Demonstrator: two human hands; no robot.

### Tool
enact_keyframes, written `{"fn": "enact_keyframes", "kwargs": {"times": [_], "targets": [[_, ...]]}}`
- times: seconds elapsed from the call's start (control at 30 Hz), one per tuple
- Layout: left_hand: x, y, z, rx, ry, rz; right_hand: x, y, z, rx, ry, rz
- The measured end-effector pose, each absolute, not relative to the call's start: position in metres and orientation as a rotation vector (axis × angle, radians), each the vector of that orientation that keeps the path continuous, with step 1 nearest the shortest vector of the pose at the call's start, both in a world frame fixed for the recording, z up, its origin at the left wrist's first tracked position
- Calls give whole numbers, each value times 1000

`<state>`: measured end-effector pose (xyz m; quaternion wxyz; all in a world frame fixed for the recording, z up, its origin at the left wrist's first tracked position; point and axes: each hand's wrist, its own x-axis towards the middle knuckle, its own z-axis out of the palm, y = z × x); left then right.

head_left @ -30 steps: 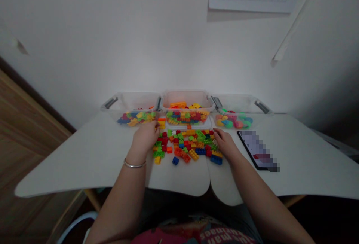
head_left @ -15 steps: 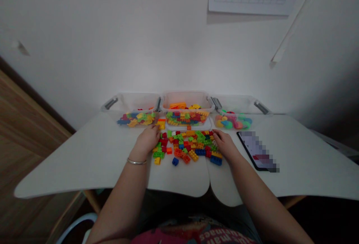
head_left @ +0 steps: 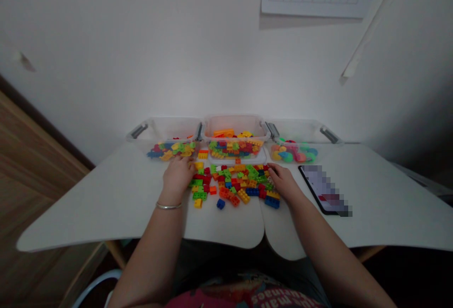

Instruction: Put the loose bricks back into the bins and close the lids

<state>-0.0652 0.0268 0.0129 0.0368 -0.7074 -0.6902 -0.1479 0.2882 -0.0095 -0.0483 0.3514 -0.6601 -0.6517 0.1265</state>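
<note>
Across the middle of the table lies a loose pile of toy building bricks (head_left: pixel 237 183) in red, green, yellow, orange and blue. My left hand (head_left: pixel 178 174), with a bangle at the wrist, rests at the pile's left edge, fingers stretched forward and apart. Beside its fingertips is a yellow brick (head_left: pixel 198 166); just beyond stands an orange-and-yellow brick (head_left: pixel 203 154). At the opposite edge my right hand (head_left: pixel 282 179) lies with its fingers loosely extended, touching the outer bricks. A single blue brick (head_left: pixel 221 203) sits nearest me.
Three clear bins line the wall: a left bin (head_left: pixel 170 128) and a middle bin (head_left: pixel 237 124) with bricks, and a right bin (head_left: pixel 300 131) with rounded colourful toys. A lid (head_left: pixel 262 158) lies under the middle one. A phone (head_left: pixel 320 190) is right of my right hand.
My left hand has shifted left, away from the orange-and-yellow brick, uncovering red, green and yellow bricks at the pile's left edge. My right hand stays in place.
</note>
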Motion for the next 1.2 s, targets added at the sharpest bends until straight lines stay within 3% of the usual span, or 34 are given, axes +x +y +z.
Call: {"fn": "enact_keyframes", "kwargs": {"times": [0.23,0.57,0.7,0.83,1.03,1.2], "targets": [[-66,31,4,-2249,-2223,-332,288,-10,-49,-1684,-1683,341],[-68,36,8,-2334,-2266,-530,289,-10,-48,-1706,-1688,355],[-68,32,10,-2329,-2344,-811,290,-9,-48,-1694,-1718,348],[-58,21,23,-2344,-2310,-1330,290,-8,-50,-1706,-1718,325],[-18,10,52,-2348,-1739,-2211,288,-11,-42,-1713,-1697,341],[13,24,56,-2155,-1446,-2264,288,-13,-38,-1705,-1710,382]]}}
